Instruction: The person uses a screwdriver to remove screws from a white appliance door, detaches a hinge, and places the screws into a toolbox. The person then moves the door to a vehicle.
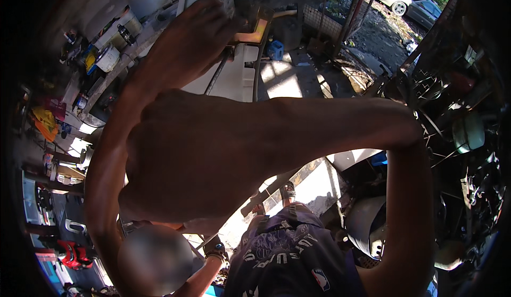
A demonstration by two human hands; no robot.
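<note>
My left hand [205, 33] is stretched out at the upper left, fingers bent and closed beside a pale panel-like piece [234, 81]. A thin dark metal rod [215, 76] runs from under its fingers down toward my right hand [183, 153]. That right hand is a fist close to the camera, its back filling the middle of the view. Its fingers face away, so what it grips is hidden. An orange-brown angled metal part [254, 32] lies just beyond my left hand.
Another person's forearm [205, 273] with a bracelet shows at the lower left. A cluttered bench on the left bears a white bucket [108, 58] and a dark bottle [126, 34]. A blue jug [275, 50] stands on the floor ahead. Tangled metal scrap [426, 87] lies to the right.
</note>
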